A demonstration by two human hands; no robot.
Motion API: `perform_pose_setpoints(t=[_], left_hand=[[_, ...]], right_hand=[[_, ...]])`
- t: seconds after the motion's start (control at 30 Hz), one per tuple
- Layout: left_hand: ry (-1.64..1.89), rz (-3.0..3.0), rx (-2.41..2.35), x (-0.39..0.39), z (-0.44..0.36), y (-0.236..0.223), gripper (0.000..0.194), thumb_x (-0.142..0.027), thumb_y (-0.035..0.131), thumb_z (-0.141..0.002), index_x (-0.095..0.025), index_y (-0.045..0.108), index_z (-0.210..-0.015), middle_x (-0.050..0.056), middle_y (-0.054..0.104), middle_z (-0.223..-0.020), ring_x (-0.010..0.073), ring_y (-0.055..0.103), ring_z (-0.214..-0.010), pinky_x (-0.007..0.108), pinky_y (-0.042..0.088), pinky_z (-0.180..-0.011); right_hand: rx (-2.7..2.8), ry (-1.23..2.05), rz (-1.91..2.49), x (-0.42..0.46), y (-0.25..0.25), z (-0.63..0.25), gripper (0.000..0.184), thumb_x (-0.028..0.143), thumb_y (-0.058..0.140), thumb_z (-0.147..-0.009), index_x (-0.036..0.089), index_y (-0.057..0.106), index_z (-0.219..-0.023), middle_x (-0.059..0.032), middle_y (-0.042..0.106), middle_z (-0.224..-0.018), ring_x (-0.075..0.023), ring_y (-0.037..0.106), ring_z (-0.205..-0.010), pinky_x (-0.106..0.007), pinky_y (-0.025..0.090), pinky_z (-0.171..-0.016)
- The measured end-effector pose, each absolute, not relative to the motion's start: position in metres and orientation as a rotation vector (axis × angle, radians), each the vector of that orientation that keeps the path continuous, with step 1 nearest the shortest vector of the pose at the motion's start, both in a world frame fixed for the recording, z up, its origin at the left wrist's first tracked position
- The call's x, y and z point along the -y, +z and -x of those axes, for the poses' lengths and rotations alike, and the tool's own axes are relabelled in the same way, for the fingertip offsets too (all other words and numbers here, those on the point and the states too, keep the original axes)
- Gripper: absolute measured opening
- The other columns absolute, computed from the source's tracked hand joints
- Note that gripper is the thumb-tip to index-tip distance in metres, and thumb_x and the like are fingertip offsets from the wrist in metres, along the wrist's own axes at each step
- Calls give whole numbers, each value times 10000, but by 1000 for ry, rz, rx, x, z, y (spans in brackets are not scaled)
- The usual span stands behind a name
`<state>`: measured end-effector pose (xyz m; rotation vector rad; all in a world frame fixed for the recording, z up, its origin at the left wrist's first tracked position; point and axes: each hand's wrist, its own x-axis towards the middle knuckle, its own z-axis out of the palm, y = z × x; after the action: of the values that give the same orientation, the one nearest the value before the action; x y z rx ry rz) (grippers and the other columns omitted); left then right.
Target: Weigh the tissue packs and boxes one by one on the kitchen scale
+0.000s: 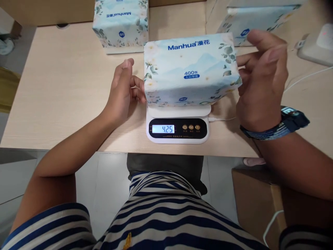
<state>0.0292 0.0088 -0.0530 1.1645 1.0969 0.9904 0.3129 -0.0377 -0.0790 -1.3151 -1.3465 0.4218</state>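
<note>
Striped shirt [166,222] cropped | pack [192,62] partly hides scale [178,130] | left hand [122,88], right hand [264,83]: cannot tell grip

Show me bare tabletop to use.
Pale wooden tabletop is free left of the left hand and the boxy pale blue tissue pack behind it; a smaller patch lies right of the blue woven watchband. The middle is crowded: that hand and the right hand flank another floral pack over the white scale.

There are three tissue packs [191,66] [121,26] [256,21], one scale [178,130], two hands [121,92] [261,86].
</note>
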Motion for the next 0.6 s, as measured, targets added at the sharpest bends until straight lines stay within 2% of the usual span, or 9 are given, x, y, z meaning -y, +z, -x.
perform_pose_setpoints(t=[0.07, 0.13, 0.2, 0.23, 0.3, 0.37, 0.47, 0.53, 0.6], left_hand=[[1040, -1190, -1054, -11, -27, -55, 563, -776, 543, -1038, -310, 650, -1335, 4, 681, -822, 214, 690, -716, 368, 498, -669], [1124, -1190, -1051, -13, -25, -60, 517, -774, 570, -1032, -316, 662, -1254, 25, 724, -938, 234, 727, -863, 365, 523, -703], [1257, -1189, -1046, -14, -23, -64, 492, -769, 575, -1035, -323, 661, -1224, 37, 760, -1141, 249, 732, -1075, 357, 573, -798], [1310, -1193, -1041, -14, -22, -65, 490, -763, 544, -1051, -328, 657, -1246, 30, 760, -1269, 248, 710, -1207, 347, 595, -882], [1350, -1215, -1042, -11, -21, -64, 519, -745, 443, -1093, -339, 637, -1351, -9, 693, -1533, 224, 594, -1474, 321, 579, -1097], [1321, -1258, -1062, -6, -22, -60, 570, -740, 371, -1113, -349, 601, -1459, -52, 577, -1696, 197, 413, -1666, 314, 501, -1254], [1270, -1315, -1102, 1, -25, -54, 623, -765, 340, -1110, -380, 567, -1544, -79, 501, -1760, 194, 229, -1770, 353, 423, -1348], [1246, -1327, -1124, 3, -27, -53, 652, -773, 312, -1111, -377, 547, -1573, -89, 468, -1785, 189, 190, -1784, 366, 385, -1382], [1231, -1311, -1135, 3, -27, -55, 684, -771, 281, -1116, -342, 537, -1582, -89, 405, -1826, 175, 192, -1783, 356, 337, -1413]], right_hand=[[1293, 478, 1252, 34, -81, -315, 918, 937, 452, -946, 212, 626, -1481, -154, 765, -1234, -327, 780, -1127, -509, 650, -913], [1274, 605, 1226, 30, -87, -319, 952, 969, 407, -928, 260, 554, -1545, -151, 694, -1460, -344, 712, -1379, -540, 645, -1067], [1276, 769, 1231, 29, -93, -322, 1047, 1035, 334, -880, 316, 450, -1632, -106, 502, -1727, -343, 510, -1636, -576, 533, -1283], [1285, 828, 1225, 30, -96, -323, 1095, 1068, 327, -843, 340, 421, -1655, -69, 414, -1799, -333, 403, -1708, -568, 453, -1363], [1304, 866, 1208, 35, -98, -322, 1089, 1081, 331, -821, 397, 424, -1662, 16, 331, -1848, -296, 260, -1768, -509, 317, -1447], [1331, 851, 1209, 41, -97, -319, 955, 1025, 256, -888, 475, 440, -1647, 104, 327, -1844, -228, 193, -1783, -452, 256, -1468], [1294, 895, 1285, 46, -95, -318, 833, 907, 105, -973, 553, 384, -1674, 194, 284, -1846, -173, 193, -1776, -441, 299, -1454], [1251, 932, 1309, 47, -96, -319, 840, 913, 129, -968, 557, 379, -1687, 187, 291, -1848, -191, 214, -1773, -461, 357, -1432], [1306, 858, 1295, 46, -99, -319, 883, 944, 137, -953, 540, 396, -1695, 133, 343, -1841, -236, 250, -1767, -510, 400, -1409]])
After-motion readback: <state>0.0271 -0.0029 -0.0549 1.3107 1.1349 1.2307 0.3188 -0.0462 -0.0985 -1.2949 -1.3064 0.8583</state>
